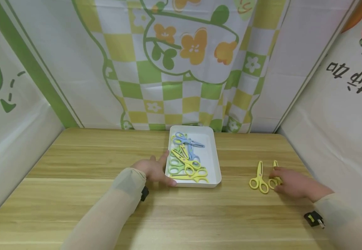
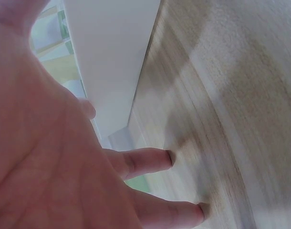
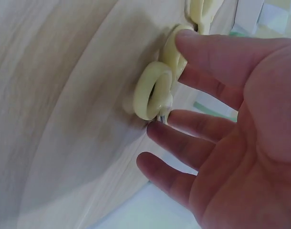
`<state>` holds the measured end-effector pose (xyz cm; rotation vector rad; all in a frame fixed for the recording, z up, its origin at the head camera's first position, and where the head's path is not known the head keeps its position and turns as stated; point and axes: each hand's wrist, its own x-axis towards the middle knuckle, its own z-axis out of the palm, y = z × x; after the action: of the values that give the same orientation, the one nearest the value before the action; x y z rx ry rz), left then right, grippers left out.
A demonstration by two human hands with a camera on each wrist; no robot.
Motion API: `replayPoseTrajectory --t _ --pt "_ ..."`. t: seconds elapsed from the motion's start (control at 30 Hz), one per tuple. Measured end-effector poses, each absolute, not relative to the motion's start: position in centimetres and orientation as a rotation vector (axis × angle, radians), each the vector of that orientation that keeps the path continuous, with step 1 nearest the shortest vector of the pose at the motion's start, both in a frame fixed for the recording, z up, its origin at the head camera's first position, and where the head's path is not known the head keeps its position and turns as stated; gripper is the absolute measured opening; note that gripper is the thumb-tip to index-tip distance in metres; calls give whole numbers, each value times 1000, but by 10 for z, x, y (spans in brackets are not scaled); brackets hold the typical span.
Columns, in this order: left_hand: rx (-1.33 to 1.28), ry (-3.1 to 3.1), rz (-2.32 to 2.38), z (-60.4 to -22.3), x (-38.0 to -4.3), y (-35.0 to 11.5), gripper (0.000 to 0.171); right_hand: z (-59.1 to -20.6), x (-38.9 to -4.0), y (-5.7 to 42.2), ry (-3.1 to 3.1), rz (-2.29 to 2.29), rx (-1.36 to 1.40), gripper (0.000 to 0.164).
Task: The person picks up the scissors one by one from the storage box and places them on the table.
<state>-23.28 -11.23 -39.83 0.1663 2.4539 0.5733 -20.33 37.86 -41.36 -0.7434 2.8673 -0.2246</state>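
Note:
A white tray (image 1: 213, 163) holds several scissors in yellow, green and blue, overlapping one another, with a yellow pair of scissors (image 1: 186, 161) on top. My left hand (image 1: 153, 171) rests against the tray's left side, fingers spread; two of its fingertips (image 2: 200, 212) reach the tabletop. On the right, my right hand (image 1: 294, 182) is over a yellow pair of scissors (image 1: 274, 183), covering part of it. In the right wrist view the thumb overlaps one handle loop (image 3: 152, 90), and the other fingers extend loosely around the handles. Another yellow pair of scissors (image 1: 259, 178) lies just left of it.
The wooden table (image 1: 84, 156) runs back to a checked, flower-printed curtain (image 1: 181, 83) close behind the tray. Printed white sheets (image 1: 334, 114) stand along both sides. Dark wrist devices (image 1: 313, 218) are worn at both cuffs.

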Motion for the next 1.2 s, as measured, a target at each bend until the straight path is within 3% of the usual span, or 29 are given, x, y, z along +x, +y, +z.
replayPoseTrajectory --t 0.4,0.63,0.9,1.2 --pt "173 2460 609 -396 -232 -112 133 -411 -204 393 2870 -218 -742 35" --pt "168 2460 591 -398 -233 -112 134 -403 -203 378 2911 -197 -747 30" --pt "170 2463 593 -400 -234 -113 134 -405 -200 339 2873 -282 -783 53" --pt "169 2458 556 -396 -232 -112 137 -414 -202 338 2906 -213 -853 38"
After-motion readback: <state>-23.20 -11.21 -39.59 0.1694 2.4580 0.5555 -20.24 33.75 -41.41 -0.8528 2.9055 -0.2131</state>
